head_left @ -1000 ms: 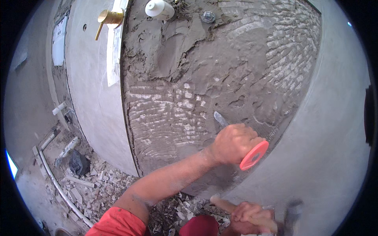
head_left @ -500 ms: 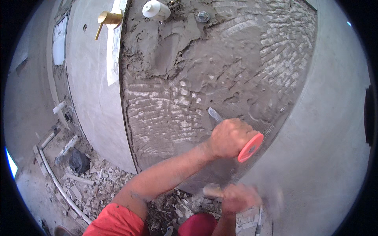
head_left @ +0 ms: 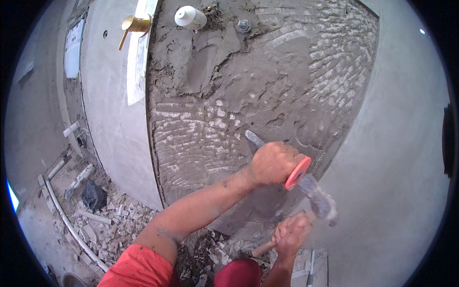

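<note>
My left hand (head_left: 275, 162) is closed around a chisel (head_left: 254, 138); its flat metal blade points up and left against the rough grey mortar (head_left: 267, 107) on the wall. An orange-red disc-shaped hand guard (head_left: 298, 173) sits at the chisel's back end. Below and to the right, my right hand (head_left: 291, 233) grips a hammer (head_left: 319, 200) by its wooden handle. The hammer's metal head, slightly blurred, is right up at the guard; whether it touches the chisel, I cannot tell. White ridged marks show in the mortar beside the blade.
Smooth grey panels (head_left: 117, 115) border the mortar on both sides. Above are a brass tap handle (head_left: 136, 25), a white capped fitting (head_left: 190, 17) and a metal fitting (head_left: 243, 26). Broken rubble (head_left: 112, 229), a black bag (head_left: 93, 194) and a white pipe (head_left: 71, 225) lie at lower left.
The hammer, a blur below and right of the guard before, has swung up to the chisel's back end with my right hand. My left hand keeps hold of the chisel.
</note>
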